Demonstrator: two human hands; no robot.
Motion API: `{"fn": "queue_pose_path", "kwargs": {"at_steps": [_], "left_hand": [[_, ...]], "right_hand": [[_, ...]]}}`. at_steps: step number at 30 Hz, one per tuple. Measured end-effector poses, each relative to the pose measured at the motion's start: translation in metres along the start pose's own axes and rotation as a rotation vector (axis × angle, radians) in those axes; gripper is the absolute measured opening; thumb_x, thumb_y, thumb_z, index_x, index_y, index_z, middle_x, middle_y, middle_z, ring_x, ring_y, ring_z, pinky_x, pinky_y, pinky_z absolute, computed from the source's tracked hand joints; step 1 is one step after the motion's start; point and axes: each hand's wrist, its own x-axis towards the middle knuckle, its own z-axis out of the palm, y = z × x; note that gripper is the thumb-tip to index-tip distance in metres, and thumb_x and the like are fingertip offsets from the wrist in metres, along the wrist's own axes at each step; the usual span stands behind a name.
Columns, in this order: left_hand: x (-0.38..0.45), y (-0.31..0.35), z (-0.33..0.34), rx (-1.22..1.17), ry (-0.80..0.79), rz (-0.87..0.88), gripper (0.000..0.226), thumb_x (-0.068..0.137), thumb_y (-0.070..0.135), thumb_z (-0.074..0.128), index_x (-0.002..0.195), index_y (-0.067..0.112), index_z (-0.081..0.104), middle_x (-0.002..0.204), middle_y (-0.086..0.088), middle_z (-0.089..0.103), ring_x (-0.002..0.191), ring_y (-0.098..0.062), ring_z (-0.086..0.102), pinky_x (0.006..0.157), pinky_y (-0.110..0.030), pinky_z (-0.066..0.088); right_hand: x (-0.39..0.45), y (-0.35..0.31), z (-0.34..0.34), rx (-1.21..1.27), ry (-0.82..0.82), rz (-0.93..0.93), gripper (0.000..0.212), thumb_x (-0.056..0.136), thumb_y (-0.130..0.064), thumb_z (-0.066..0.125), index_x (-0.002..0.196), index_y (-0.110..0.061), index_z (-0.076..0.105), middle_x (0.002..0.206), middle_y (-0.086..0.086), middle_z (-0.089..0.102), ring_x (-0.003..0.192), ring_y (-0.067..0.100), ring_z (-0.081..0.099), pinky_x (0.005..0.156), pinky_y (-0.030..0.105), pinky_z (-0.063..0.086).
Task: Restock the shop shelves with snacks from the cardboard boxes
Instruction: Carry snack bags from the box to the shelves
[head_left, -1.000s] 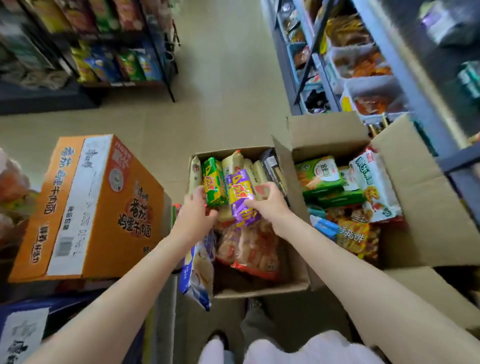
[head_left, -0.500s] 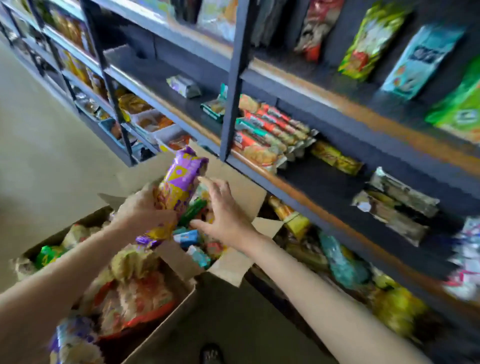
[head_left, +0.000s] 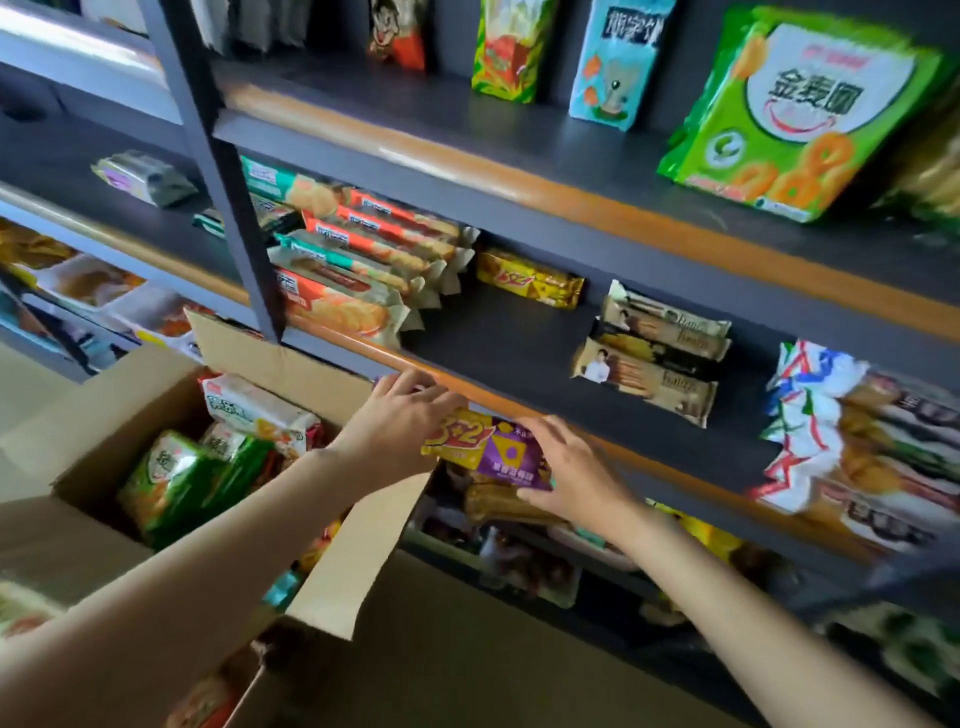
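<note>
Both hands on one purple-and-yellow snack pack (head_left: 485, 451), held flat just below the orange front edge of the middle shelf (head_left: 519, 332). Left hand (head_left: 402, 415) covers the pack's left end, fingers extended over it and up against the shelf lip; how the thumb sits can't be seen. Right hand (head_left: 569, 470) grips the right end: fingers lie along the top, thumb curls under the lower edge. Pack isn't on the shelf board; it sits in front of and slightly under the lip. Bare shelf patch directly above it, between the orange biscuit packs (head_left: 343, 306) and the brown wafer packs (head_left: 654, 358). Open cardboard box (head_left: 130, 400) to the lower left, holding green and white snack bags.
</note>
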Motion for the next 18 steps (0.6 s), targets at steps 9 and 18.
{"fn": "queue_pose_path", "kwargs": {"at_steps": [9, 18], "left_hand": [[0.051, -0.018, 0.02, 0.228, 0.339, 0.256, 0.063, 0.052, 0.023, 0.084, 0.111, 0.017, 0.063, 0.107, -0.001, 0.067, 0.11, -0.023, 0.046, 0.097, -0.037, 0.026], [0.121, -0.051, 0.065, 0.027, 0.52, -0.204, 0.067, 0.061, 0.006, 0.075, 0.125, 0.007, 0.054, 0.135, -0.017, 0.05, 0.125, -0.034, 0.047, 0.107, -0.052, 0.033]], "right_hand": [[0.064, 0.048, -0.01, 0.396, -0.171, 0.094, 0.058, 0.073, -0.024, 0.079, 0.124, -0.021, 0.053, 0.114, -0.004, 0.062, 0.107, 0.012, 0.059, 0.092, 0.025, 0.046], [0.151, 0.089, -0.002, 0.159, 0.361, 0.32, 0.052, 0.079, -0.018, 0.072, 0.126, -0.015, 0.051, 0.12, 0.005, 0.059, 0.113, 0.027, 0.052, 0.088, 0.029, 0.038]]}}
